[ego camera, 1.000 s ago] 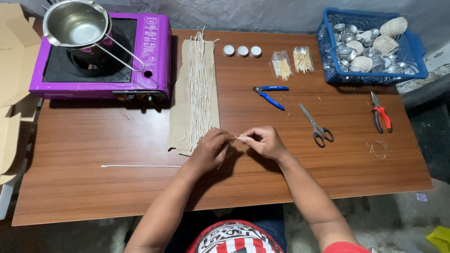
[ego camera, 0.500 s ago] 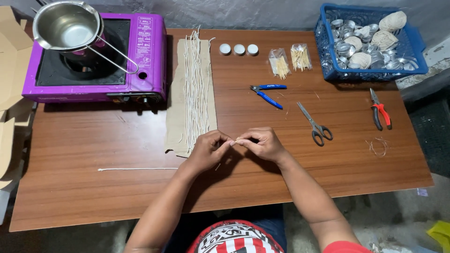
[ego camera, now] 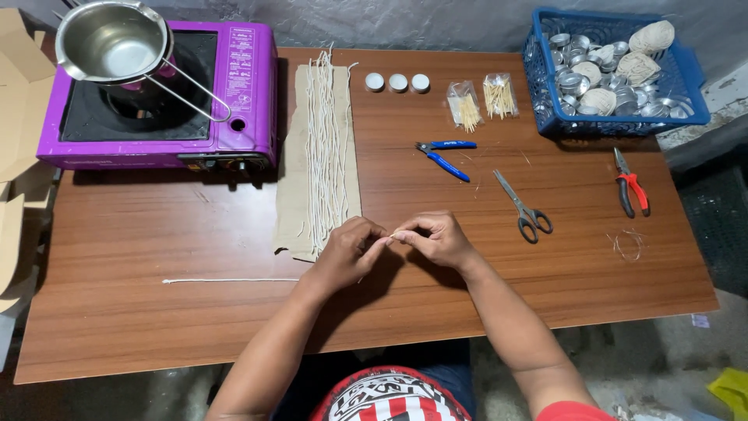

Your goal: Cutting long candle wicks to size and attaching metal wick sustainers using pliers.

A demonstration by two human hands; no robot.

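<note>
My left hand (ego camera: 348,251) and my right hand (ego camera: 433,238) meet fingertip to fingertip over the wooden table (ego camera: 140,312), just in front of me. Between the fingertips they pinch a small thin stick and the end of a white waxed string (ego camera: 226,281), which runs left across the table from under my left hand. A strip of brown cardboard (ego camera: 290,195) carrying several long white strings (ego camera: 325,132) lies just beyond my left hand.
A purple gas stove (ego camera: 156,101) with a steel pot (ego camera: 109,43) stands at the back left. Blue cutters (ego camera: 446,156), scissors (ego camera: 523,207) and red pliers (ego camera: 629,187) lie to the right. A blue basket (ego camera: 615,70) holds metal cups and twine balls. Three tealights (ego camera: 397,82) and two stick packets (ego camera: 483,101) sit behind.
The hands stay together and only shift their fingers slightly on the stick and string. The view moved a little to the right and down a second ago.
</note>
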